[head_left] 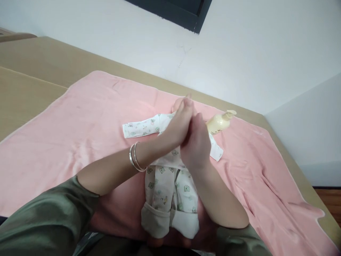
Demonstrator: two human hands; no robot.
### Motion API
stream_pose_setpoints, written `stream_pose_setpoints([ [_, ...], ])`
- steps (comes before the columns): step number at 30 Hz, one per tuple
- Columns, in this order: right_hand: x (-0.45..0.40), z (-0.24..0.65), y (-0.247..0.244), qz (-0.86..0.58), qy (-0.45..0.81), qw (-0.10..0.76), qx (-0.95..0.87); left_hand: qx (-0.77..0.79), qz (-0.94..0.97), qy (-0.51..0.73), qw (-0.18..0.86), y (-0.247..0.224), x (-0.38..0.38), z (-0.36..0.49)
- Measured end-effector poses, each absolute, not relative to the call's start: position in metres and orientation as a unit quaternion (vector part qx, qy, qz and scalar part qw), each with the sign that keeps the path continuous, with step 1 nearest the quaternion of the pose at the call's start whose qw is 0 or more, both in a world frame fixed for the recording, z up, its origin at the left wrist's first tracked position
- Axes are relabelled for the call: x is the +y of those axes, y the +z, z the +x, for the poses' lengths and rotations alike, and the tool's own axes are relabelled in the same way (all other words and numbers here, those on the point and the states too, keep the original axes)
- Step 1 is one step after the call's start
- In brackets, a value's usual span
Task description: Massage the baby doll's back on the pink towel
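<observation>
Far left, we record a pale tan, smooth-topped surface (23,85), partly covered by a spread pink, soft fabric cloth (93,106). At lower left, a loose, dark green fabric sleeve (61,209) covers our upper forearm; two thin, silver-coloured, round metal bangles (134,157) circle the wrist.

Near the middle, a small figure (176,105) lies on the cloth, below our hands in the view. Doll or person: we cannot tell. It wears a white, long-sleeved fabric top (144,127) with small prints, one sleeve stretched to each side, and white, printed, long fabric trousers (162,181) with broad turned-up cuffs. Our hands hide part of its rounded head and the chest.

Our left hand (182,115) is flat, fingers nearly straight and close together, its palm against that of our right hand (198,142), also flat, with fingers extended. Contents between palms: cannot tell.

Just right of the hands, we note a cream-coloured, rounded, glossy bottle (218,123) with a pale pump top, on the cloth beside the figure. Farther right, the cloth is wrinkled, and a second dark green fabric sleeve (239,240) shows at the bottom edge.
</observation>
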State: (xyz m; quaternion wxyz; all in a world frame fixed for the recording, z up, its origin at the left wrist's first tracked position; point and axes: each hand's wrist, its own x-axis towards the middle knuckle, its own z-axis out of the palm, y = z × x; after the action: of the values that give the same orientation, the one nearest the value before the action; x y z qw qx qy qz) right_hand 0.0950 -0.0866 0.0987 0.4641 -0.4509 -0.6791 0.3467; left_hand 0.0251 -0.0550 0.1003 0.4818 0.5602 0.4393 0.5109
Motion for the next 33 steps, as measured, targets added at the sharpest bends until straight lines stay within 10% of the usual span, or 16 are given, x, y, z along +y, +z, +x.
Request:
stream_pose_setpoints([
  [33, -0.125, 0.109, 0.097, -0.357, 0.156, 0.494, -0.777, 0.258, 0.674, 0.532, 0.443, 0.112, -0.117, 0.018],
])
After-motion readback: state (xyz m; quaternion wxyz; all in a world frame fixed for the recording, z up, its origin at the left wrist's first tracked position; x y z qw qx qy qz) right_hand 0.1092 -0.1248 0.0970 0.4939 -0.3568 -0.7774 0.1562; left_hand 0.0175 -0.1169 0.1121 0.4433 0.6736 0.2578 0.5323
